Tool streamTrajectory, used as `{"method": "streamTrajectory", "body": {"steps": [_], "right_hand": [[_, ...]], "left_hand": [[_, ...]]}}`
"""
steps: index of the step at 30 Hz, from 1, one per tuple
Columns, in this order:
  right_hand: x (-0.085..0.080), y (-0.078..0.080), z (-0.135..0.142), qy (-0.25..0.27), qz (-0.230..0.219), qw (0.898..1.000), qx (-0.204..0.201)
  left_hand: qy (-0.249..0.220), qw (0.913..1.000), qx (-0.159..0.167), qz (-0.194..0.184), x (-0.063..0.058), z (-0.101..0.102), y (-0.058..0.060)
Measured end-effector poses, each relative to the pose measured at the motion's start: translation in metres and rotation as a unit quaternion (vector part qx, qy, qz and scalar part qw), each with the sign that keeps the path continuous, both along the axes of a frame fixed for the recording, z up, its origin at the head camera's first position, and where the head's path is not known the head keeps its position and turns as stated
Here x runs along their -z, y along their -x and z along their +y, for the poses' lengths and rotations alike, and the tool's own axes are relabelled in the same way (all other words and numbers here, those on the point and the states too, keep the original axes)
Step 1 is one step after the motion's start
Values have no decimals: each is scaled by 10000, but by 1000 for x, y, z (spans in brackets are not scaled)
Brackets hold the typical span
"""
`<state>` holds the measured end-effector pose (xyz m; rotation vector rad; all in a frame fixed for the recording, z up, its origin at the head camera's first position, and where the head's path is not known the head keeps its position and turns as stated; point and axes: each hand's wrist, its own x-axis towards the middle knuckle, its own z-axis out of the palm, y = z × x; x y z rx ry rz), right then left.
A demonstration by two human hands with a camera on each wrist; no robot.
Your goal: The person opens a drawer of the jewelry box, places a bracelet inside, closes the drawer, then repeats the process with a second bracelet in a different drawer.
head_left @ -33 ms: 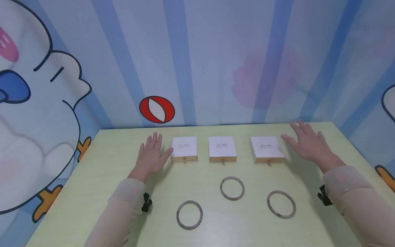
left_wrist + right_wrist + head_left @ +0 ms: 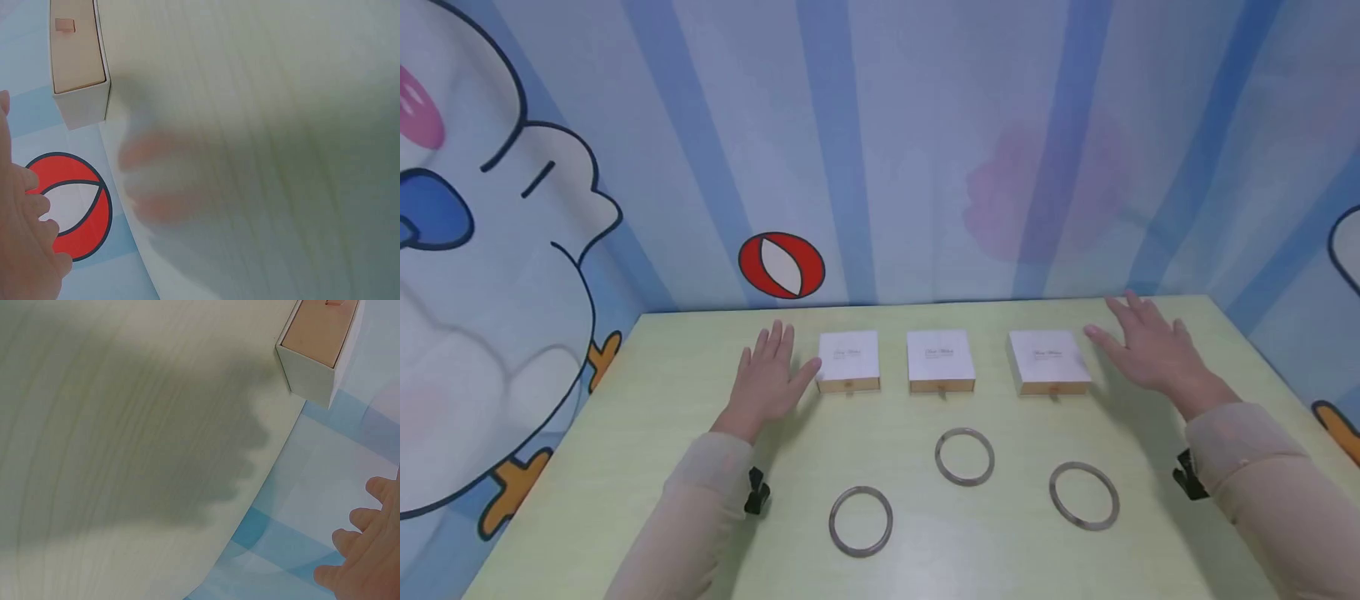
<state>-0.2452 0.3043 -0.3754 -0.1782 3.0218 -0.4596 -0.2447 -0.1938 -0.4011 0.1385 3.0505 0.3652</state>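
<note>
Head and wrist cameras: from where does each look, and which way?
Head: on the person's head, facing forward and down at boxes, rings, left hand and right hand.
Left wrist: on that wrist, facing tabletop and backdrop; left hand partly shows.
Right wrist: likewise, on its wrist; right hand partly shows.
Head and left wrist views share the red ball print.

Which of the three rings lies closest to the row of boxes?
The middle ring; the left ring and right ring both lie farther from the boxes.
</note>
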Motion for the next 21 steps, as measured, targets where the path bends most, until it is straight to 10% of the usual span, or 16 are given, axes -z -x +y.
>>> {"method": "streamTrajectory", "body": {"steps": [21], "right_hand": [[7,2,-3,252,-109,9996,-9]], "left_hand": [[-156,9999,-29,29,0,-3,-6]]}}
